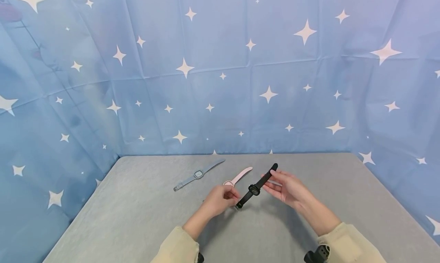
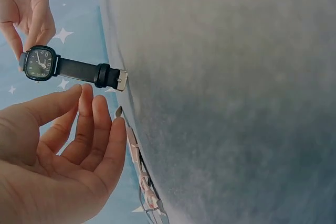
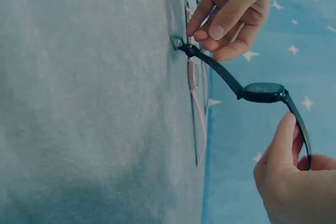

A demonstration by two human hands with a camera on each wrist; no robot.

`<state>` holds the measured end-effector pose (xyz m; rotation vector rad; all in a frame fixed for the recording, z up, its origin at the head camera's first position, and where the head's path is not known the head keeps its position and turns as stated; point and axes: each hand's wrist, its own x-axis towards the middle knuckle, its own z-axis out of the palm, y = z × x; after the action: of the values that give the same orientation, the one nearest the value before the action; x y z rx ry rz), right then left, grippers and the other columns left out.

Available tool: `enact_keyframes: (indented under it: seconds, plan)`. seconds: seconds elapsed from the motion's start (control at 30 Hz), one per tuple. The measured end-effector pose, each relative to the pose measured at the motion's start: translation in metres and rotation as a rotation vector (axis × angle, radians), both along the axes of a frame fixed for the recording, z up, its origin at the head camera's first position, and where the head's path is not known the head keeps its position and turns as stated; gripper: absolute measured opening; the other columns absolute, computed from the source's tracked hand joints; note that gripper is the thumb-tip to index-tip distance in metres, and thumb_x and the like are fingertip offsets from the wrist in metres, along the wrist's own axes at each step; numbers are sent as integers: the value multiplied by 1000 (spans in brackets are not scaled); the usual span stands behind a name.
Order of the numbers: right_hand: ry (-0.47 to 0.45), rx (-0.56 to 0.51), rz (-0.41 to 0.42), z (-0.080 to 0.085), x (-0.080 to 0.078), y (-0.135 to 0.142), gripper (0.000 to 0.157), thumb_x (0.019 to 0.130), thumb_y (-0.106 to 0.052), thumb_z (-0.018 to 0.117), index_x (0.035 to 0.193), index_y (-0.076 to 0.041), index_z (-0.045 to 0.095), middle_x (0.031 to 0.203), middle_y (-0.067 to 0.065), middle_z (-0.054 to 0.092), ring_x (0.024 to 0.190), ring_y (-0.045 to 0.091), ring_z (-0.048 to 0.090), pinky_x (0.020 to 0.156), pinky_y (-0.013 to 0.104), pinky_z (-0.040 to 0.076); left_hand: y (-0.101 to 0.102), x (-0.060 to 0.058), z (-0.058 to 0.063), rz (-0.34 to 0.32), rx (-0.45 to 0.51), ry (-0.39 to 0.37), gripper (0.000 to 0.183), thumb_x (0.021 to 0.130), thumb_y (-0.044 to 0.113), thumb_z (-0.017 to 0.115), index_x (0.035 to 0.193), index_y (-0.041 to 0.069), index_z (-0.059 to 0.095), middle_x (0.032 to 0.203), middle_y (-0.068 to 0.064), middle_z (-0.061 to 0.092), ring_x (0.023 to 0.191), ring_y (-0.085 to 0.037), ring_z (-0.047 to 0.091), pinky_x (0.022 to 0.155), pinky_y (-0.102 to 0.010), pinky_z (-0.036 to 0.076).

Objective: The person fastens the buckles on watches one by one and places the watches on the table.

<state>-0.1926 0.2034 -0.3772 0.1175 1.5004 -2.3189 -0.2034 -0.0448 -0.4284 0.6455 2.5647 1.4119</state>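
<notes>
My right hand (image 1: 288, 187) pinches one strap of a black wristwatch (image 1: 254, 190) between thumb and fingers. The watch hangs slanted over the table, its dark face (image 2: 40, 63) framed by a rounded square case and its metal buckle (image 2: 122, 80) at the lower end. Close beside that buckle end is my left hand (image 1: 220, 200), fingers loosely bent; in the left wrist view a gap shows between its fingertips and the strap. A pink wristwatch (image 1: 241, 174) lies behind my left hand, partly hidden by it. To the left, a light blue wristwatch (image 1: 198, 174) lies stretched out flat.
The grey table (image 1: 137, 224) reaches back to a blue curtain (image 1: 227, 91) with white stars, which also runs along both sides. Dark straps (image 1: 317, 254) circle the wrists over beige sleeves (image 1: 350, 242).
</notes>
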Motion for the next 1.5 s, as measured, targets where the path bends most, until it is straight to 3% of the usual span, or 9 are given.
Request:
enact_keyframes:
  seconds: [0.4,0.73,0.93,1.07,1.3,1.5]
  plan:
    - [8,56,-17,9,2,-4,12,106,-23,49,110,-12,52,101,-3,72,95,10,70,92,27,57,0,6,1,-25,22,-51,5,90,4,69,92,1,73,86,-12,74,73,-4,59,67,-18,48]
    - [12,33,-24,14,1,-7,9,105,-23,52,104,-14,53,100,-3,72,94,11,70,91,27,57,4,10,3,-36,85,-134,11,90,6,69,97,-1,73,90,-15,75,75,-6,60,67,-17,48]
    - [16,28,-18,17,2,-9,8,105,-21,50,103,-14,53,98,-4,74,93,11,70,89,27,58,7,12,4,-48,163,-235,19,92,8,69,103,-6,70,92,-18,73,76,-5,60,72,-25,56]
    - [22,25,-16,18,3,-12,8,104,-21,53,101,-14,54,99,-4,74,94,11,71,90,27,57,9,14,4,-44,206,-296,20,93,11,69,105,-5,70,95,-16,74,79,-6,62,78,-33,59]
    - [34,30,-9,20,3,-16,7,104,-21,53,101,-14,54,100,-2,72,93,11,71,90,27,58,11,17,3,-54,274,-395,23,97,12,61,112,-4,68,108,-21,74,90,-15,69,85,-36,59]
    - [36,35,-6,20,4,-17,8,105,-21,51,102,-14,53,99,-3,72,93,11,71,89,27,58,12,18,1,-67,327,-454,28,99,15,60,118,-6,65,112,-23,72,90,-17,72,87,-38,59]
